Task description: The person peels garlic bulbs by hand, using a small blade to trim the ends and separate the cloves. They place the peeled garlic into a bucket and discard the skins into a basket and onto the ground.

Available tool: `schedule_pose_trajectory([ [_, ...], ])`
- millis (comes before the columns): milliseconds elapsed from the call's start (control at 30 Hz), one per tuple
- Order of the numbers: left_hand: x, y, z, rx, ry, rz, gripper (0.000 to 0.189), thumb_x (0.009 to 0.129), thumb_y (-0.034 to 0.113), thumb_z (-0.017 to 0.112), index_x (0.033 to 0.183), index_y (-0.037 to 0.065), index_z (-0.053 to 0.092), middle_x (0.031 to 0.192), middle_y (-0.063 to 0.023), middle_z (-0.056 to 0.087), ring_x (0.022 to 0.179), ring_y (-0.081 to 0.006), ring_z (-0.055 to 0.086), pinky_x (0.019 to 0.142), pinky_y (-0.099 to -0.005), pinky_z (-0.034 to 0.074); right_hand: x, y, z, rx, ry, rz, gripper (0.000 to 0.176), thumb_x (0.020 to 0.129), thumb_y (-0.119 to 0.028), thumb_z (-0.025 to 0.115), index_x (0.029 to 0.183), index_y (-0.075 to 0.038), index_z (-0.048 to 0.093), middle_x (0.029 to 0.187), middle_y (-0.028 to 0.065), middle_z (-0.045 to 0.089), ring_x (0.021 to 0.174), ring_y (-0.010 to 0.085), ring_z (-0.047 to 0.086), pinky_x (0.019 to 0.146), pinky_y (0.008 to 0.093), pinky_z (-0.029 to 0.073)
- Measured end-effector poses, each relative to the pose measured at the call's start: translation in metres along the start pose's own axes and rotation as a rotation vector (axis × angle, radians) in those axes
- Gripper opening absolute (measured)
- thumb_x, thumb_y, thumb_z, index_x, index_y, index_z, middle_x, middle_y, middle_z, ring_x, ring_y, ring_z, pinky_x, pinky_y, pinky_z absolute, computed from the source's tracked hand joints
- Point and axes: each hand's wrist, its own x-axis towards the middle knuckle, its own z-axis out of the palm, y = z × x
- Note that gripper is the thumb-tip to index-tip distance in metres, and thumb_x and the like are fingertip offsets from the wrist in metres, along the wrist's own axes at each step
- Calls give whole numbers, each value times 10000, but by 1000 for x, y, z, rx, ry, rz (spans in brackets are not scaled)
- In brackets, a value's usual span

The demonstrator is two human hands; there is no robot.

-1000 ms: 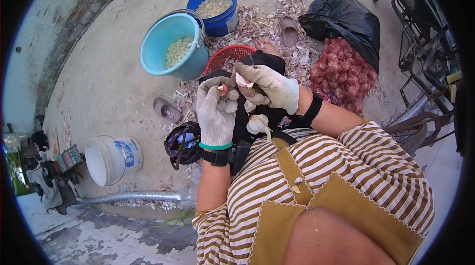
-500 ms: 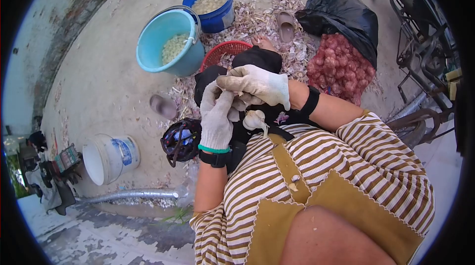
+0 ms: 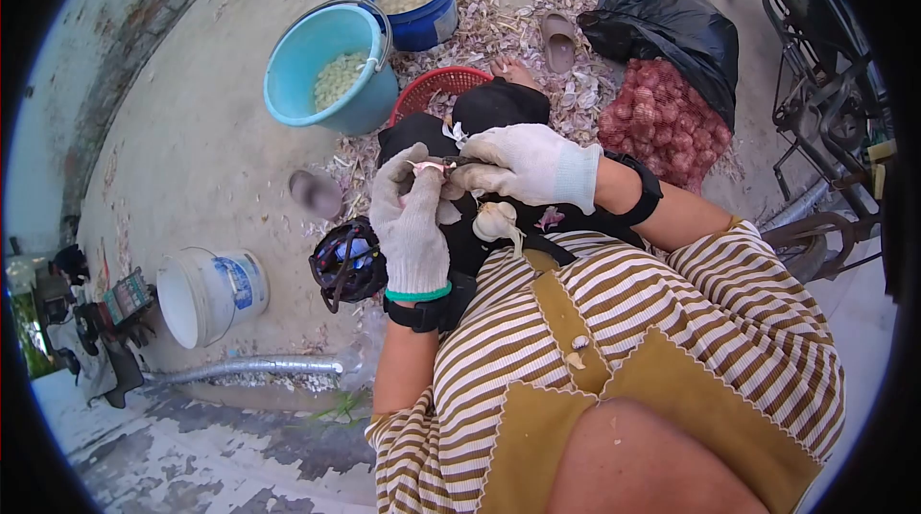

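Note:
Both my hands wear white work gloves and meet over my lap. My left hand (image 3: 413, 231) is closed, pinching a pinkish garlic clove (image 3: 429, 167) between thumb and fingers. Against the clove, my right hand (image 3: 532, 167) is closed on a slim dark tool (image 3: 459, 161), mostly hidden by the fingers. A strip of white garlic skin (image 3: 455, 135) shows just beyond the fingers. Close under my right hand, a whole garlic bulb (image 3: 495, 222) rests on my lap, beside a purple scrap of skin (image 3: 550, 218).
Ahead stand a light-blue bucket (image 3: 278, 87) and a dark-blue bucket (image 3: 436, 20), both holding peeled cloves. A red basket (image 3: 408, 103) is beyond my knees, amid scattered skins. A red net sack of garlic (image 3: 662, 120) and black bag (image 3: 662, 20) lie right; a white bucket (image 3: 230, 298) lies left.
My hands have moved apart slightly, the right one lower and to the right. The pinkish clove and dark tool now show between them. A strip of skin has appeared beyond the fingers.

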Motion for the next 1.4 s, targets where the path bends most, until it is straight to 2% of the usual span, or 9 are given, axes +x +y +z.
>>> schedule_pose_trajectory([
  [200,-3,-1,-4,-20,-39,-7,264,912,61,591,1166,0,546,920,-81,651,687,-109,638,516,-193,500,-4,3,-2,-89,76,-95,337,895,-381,549,966,-67,650,821,164,634,816,340,634,707,429,488],
  [767,-12,11,5,103,-11,77,252,894,51,613,1140,10,575,919,-70,651,708,-106,637,577,-203,509,-12,-5,-17,-208,97,-159,306,876,-367,579,899,-71,654,821,154,628,812,331,635,705,425,496],
  [867,-15,14,6,100,-21,64,236,895,57,614,1124,9,585,908,-65,652,696,-96,629,569,-195,498,-14,-12,-20,-224,58,-137,285,872,-355,582,895,-80,654,795,151,628,786,332,638,685,424,501],
  [967,-19,26,10,121,-12,46,213,895,60,617,1099,1,598,876,-59,653,661,-88,616,543,-189,483,-14,-16,-24,-316,-57,-49,266,871,-300,591,999,-77,657,902,118,633,848,310,631,732,394,505],
  [1033,-21,35,13,156,1,26,203,893,60,618,1085,-3,603,856,-55,653,638,-85,608,524,-185,473,-15,-9,-21,-252,81,-217,259,861,-351,594,900,-102,657,769,134,633,754,323,640,664,418,501],
  [1167,-16,42,7,-25,-99,-88,168,928,87,567,1070,3,604,831,-74,651,583,-91,578,466,-181,439,-19,-11,-30,-191,74,-255,243,861,-340,598,891,-105,655,762,124,633,749,314,640,662,414,498],
  [1267,-12,42,4,-199,-183,-165,173,938,103,548,1057,-9,606,831,-87,659,561,-102,593,453,-181,456,-17,-8,-32,-111,30,-310,232,859,-312,611,902,-89,661,771,122,639,743,303,638,655,392,494],
  [1333,-10,39,3,-240,-208,-190,182,952,120,529,1055,-8,607,831,-90,659,551,-103,589,452,-181,462,-14,-3,-30,189,-29,-420,227,859,-270,620,921,-56,665,778,128,642,732,292,632,653,368,491],
  [1400,-6,27,0,-325,-282,-188,207,969,139,511,1082,-7,604,829,-82,651,577,-100,595,464,-182,478,-10,-4,-32,272,-108,-368,230,859,-255,624,927,-39,664,787,131,646,733,284,630,654,356,490],
])
